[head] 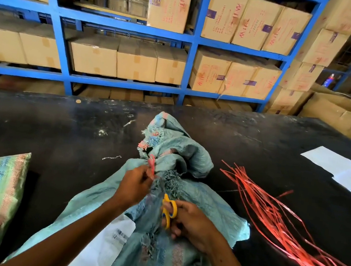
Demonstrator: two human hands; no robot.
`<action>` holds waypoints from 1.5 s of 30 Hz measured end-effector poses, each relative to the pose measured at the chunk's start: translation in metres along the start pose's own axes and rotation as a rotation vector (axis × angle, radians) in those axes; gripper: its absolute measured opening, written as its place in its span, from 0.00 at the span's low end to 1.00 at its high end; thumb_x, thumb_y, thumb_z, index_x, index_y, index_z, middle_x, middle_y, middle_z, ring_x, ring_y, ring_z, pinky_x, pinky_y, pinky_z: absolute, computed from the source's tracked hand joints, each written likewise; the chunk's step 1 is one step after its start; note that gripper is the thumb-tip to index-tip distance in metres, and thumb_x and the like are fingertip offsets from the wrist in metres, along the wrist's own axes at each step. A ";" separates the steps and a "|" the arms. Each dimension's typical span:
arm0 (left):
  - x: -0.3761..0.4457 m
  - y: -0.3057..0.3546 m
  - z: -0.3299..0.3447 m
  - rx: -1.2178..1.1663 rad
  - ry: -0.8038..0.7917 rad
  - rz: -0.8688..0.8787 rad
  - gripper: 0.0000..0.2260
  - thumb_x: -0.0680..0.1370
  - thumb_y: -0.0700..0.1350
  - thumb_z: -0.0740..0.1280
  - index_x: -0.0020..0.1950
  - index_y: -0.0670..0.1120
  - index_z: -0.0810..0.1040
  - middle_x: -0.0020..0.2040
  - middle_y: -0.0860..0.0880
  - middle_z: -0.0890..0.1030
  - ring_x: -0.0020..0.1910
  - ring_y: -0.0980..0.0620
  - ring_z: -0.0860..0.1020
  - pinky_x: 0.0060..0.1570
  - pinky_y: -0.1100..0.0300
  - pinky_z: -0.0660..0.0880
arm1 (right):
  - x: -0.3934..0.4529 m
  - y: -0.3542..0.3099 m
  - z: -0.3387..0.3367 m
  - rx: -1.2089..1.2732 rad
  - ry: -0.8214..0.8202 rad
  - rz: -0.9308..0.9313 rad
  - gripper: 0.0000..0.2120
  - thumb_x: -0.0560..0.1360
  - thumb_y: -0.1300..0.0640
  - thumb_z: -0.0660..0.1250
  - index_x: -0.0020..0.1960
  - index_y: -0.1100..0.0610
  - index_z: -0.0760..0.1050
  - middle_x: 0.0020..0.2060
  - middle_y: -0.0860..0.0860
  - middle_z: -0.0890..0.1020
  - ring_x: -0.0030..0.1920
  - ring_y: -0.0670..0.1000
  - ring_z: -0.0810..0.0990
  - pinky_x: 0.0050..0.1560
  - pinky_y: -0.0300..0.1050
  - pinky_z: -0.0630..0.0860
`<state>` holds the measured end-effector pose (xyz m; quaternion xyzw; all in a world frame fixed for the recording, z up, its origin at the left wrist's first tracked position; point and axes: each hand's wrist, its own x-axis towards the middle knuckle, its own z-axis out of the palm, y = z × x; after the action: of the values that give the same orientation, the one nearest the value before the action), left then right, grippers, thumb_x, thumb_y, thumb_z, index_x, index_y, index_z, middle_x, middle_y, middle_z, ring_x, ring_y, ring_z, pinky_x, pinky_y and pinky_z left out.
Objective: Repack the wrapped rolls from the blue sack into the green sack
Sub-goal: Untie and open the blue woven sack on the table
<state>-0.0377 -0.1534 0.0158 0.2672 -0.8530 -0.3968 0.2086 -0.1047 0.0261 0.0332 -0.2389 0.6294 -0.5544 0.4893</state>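
head view: blue sack point(183, 201) tied at table's near edge
left hand point(134, 186): pinched on red tie point(152, 163), keep taut
right hand point(191, 225): clamped on scissors point(168, 210); cut tie, spare weave

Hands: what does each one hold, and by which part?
Left hand pinches the red tie at the blue sack neck; right hand grips yellow scissors by the handles.
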 end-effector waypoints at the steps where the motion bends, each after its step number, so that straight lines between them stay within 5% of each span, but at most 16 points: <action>1: 0.000 0.001 0.006 0.050 0.005 0.024 0.08 0.76 0.44 0.63 0.37 0.48 0.72 0.37 0.42 0.81 0.39 0.41 0.79 0.39 0.51 0.74 | -0.010 0.001 -0.010 -0.016 0.029 -0.012 0.10 0.76 0.54 0.67 0.46 0.62 0.75 0.33 0.56 0.81 0.21 0.46 0.67 0.25 0.39 0.71; 5: 0.000 -0.004 0.027 0.258 0.027 0.135 0.04 0.78 0.41 0.62 0.46 0.42 0.73 0.43 0.39 0.79 0.42 0.40 0.77 0.36 0.55 0.64 | -0.037 0.024 -0.061 0.019 0.501 -0.092 0.05 0.72 0.57 0.72 0.42 0.59 0.78 0.32 0.58 0.79 0.23 0.47 0.69 0.25 0.37 0.69; 8: -0.006 -0.010 0.039 0.375 0.036 0.208 0.09 0.80 0.41 0.61 0.57 0.39 0.73 0.47 0.36 0.79 0.43 0.37 0.77 0.36 0.53 0.65 | -0.054 0.073 -0.118 -0.085 0.868 0.040 0.10 0.65 0.51 0.74 0.39 0.58 0.81 0.32 0.58 0.78 0.28 0.52 0.74 0.27 0.39 0.70; 12: -0.008 -0.011 0.042 0.456 0.054 0.262 0.09 0.80 0.42 0.61 0.56 0.39 0.73 0.47 0.35 0.79 0.41 0.37 0.77 0.35 0.54 0.62 | -0.073 0.143 -0.170 -0.453 1.038 0.496 0.25 0.64 0.40 0.71 0.41 0.63 0.80 0.34 0.59 0.81 0.39 0.60 0.83 0.39 0.47 0.78; 15: -0.009 -0.014 0.043 0.492 0.054 0.285 0.08 0.80 0.43 0.60 0.54 0.40 0.72 0.48 0.35 0.79 0.41 0.37 0.77 0.34 0.54 0.63 | -0.073 0.159 -0.172 -0.511 1.101 0.582 0.26 0.63 0.44 0.74 0.50 0.63 0.77 0.47 0.59 0.82 0.49 0.61 0.82 0.46 0.50 0.79; 19: -0.004 -0.019 0.037 0.455 0.028 0.273 0.06 0.79 0.41 0.62 0.52 0.39 0.72 0.46 0.36 0.79 0.41 0.37 0.77 0.35 0.54 0.63 | -0.065 0.136 -0.158 -0.355 1.045 0.573 0.20 0.63 0.54 0.77 0.48 0.64 0.76 0.40 0.60 0.81 0.37 0.58 0.82 0.44 0.56 0.82; 21: -0.001 -0.021 0.031 0.390 0.008 0.259 0.05 0.78 0.39 0.63 0.50 0.37 0.71 0.44 0.35 0.79 0.40 0.38 0.76 0.35 0.54 0.62 | -0.055 0.115 -0.153 -0.396 1.110 0.508 0.17 0.67 0.60 0.74 0.53 0.64 0.76 0.47 0.59 0.81 0.46 0.61 0.82 0.50 0.52 0.80; 24: -0.002 -0.025 0.024 0.276 -0.028 0.264 0.05 0.78 0.40 0.63 0.47 0.38 0.71 0.40 0.39 0.77 0.36 0.42 0.74 0.35 0.54 0.63 | -0.028 0.066 -0.123 -0.486 1.120 0.081 0.04 0.69 0.60 0.70 0.44 0.56 0.79 0.43 0.56 0.83 0.43 0.56 0.82 0.48 0.50 0.79; 28: -0.011 -0.029 0.019 0.177 -0.015 0.271 0.09 0.76 0.47 0.58 0.46 0.41 0.71 0.37 0.47 0.74 0.34 0.47 0.71 0.35 0.57 0.63 | 0.027 0.006 -0.057 -0.515 0.783 -0.341 0.04 0.72 0.59 0.70 0.40 0.59 0.81 0.32 0.50 0.81 0.31 0.42 0.75 0.36 0.37 0.72; 32: -0.016 -0.029 0.016 0.157 -0.013 0.262 0.10 0.77 0.49 0.56 0.48 0.43 0.70 0.40 0.44 0.77 0.37 0.45 0.74 0.35 0.55 0.68 | 0.078 -0.024 0.001 -0.615 0.503 -0.327 0.16 0.74 0.53 0.67 0.32 0.62 0.75 0.26 0.51 0.76 0.28 0.44 0.70 0.33 0.46 0.70; 35: -0.018 -0.029 0.016 0.153 0.009 0.260 0.08 0.77 0.46 0.58 0.49 0.41 0.70 0.43 0.40 0.79 0.40 0.41 0.76 0.36 0.52 0.68 | 0.105 -0.026 0.019 -0.632 0.446 -0.237 0.23 0.73 0.50 0.69 0.23 0.54 0.66 0.20 0.48 0.69 0.25 0.45 0.66 0.31 0.42 0.65; 42: -0.025 -0.034 0.014 0.141 -0.010 0.313 0.11 0.77 0.50 0.58 0.49 0.44 0.74 0.44 0.43 0.81 0.42 0.40 0.78 0.37 0.51 0.73 | 0.105 -0.013 0.014 -0.541 0.390 -0.230 0.15 0.73 0.59 0.70 0.30 0.63 0.74 0.22 0.47 0.72 0.25 0.43 0.68 0.32 0.40 0.66; 45: -0.036 -0.024 0.018 0.213 0.103 0.385 0.17 0.78 0.54 0.59 0.51 0.42 0.78 0.50 0.44 0.81 0.49 0.43 0.78 0.46 0.53 0.73 | 0.084 -0.022 0.004 -0.455 0.427 -0.292 0.13 0.74 0.58 0.69 0.32 0.62 0.75 0.25 0.51 0.72 0.28 0.46 0.67 0.30 0.39 0.66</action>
<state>-0.0128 -0.1340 -0.0189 0.1398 -0.9136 -0.2433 0.2944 -0.1405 -0.0527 0.0245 -0.3080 0.7843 -0.5015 0.1962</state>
